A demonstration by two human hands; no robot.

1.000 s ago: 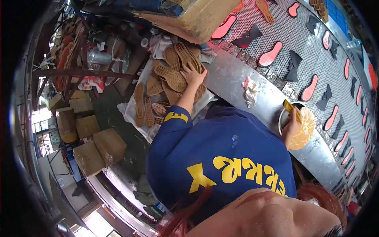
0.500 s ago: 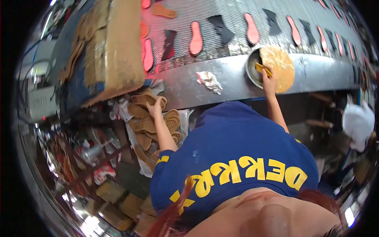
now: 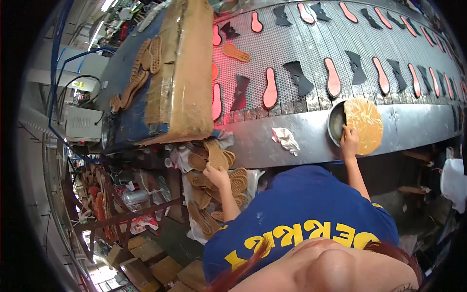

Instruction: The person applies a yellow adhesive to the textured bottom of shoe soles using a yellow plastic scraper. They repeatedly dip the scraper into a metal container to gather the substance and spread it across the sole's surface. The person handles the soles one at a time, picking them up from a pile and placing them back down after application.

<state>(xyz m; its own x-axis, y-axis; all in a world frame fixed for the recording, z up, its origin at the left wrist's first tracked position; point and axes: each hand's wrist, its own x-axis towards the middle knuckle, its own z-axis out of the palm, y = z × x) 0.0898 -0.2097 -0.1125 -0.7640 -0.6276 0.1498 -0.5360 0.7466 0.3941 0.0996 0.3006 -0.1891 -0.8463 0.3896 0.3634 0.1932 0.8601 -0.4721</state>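
Note:
My left hand is closed on the near end of a brown shoe sole, lifted over a pile of similar soles. At the edge of the metal ledge, my right hand is closed at the opening of a round metal bowl. The yellow flat-handled tool seen in it a moment earlier is now mostly hidden by the fingers. A tan, tape-covered round cover lies over the bowl's right part.
A crumpled white wrapper lies on the metal ledge. Beyond it, a mesh conveyor carries pink insoles and black shoe uppers. A large cardboard-edged box stands left, with brown soles beside it.
My left hand has raised a sole from the pile, its far end now pointing up toward the ledge. The right hand has moved deeper into the bowl. The whole view has shifted.

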